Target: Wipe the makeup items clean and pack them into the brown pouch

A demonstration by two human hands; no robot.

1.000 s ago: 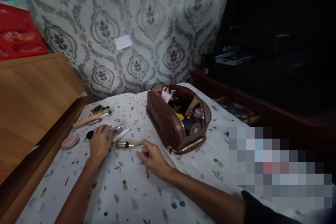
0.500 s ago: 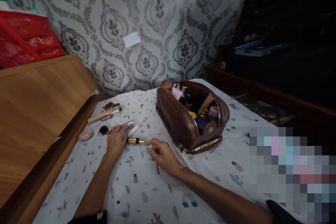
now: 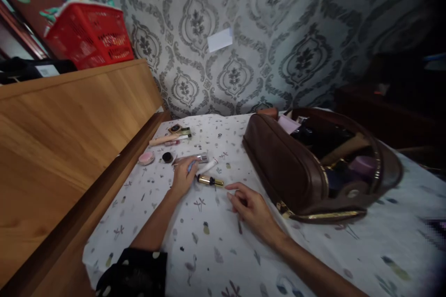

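Observation:
My left hand point(image 3: 184, 177) rests low on the patterned cloth, its thumb and fingers closed round a slim bluish tube point(image 3: 191, 166) that is mostly hidden. Just beyond it lies a clear tube with a silvery end point(image 3: 201, 158), and a white tube point(image 3: 208, 166) slants by the fingertips. A gold and black lipstick-like tube point(image 3: 210, 180) lies between my two hands. My right hand point(image 3: 251, 205) hovers near its gold end, index finger stretched out and thumb apart, with nothing visible in it. A brown makeup bag point(image 3: 282, 162) stands unzipped to the right, packed with cosmetics.
At the left of the cloth are a pink round jar point(image 3: 146, 158), a small black pot point(image 3: 167, 157), a peach-coloured stick point(image 3: 163, 139) and a dark compact point(image 3: 175, 128). A wooden panel point(image 3: 80, 116) borders the left side, with a red basket point(image 3: 94, 35) above it.
The view has swung left and nearer, so everything sits further right and the red basket shows more fully. Both hands keep nearly the same places beside the gold and black tube.

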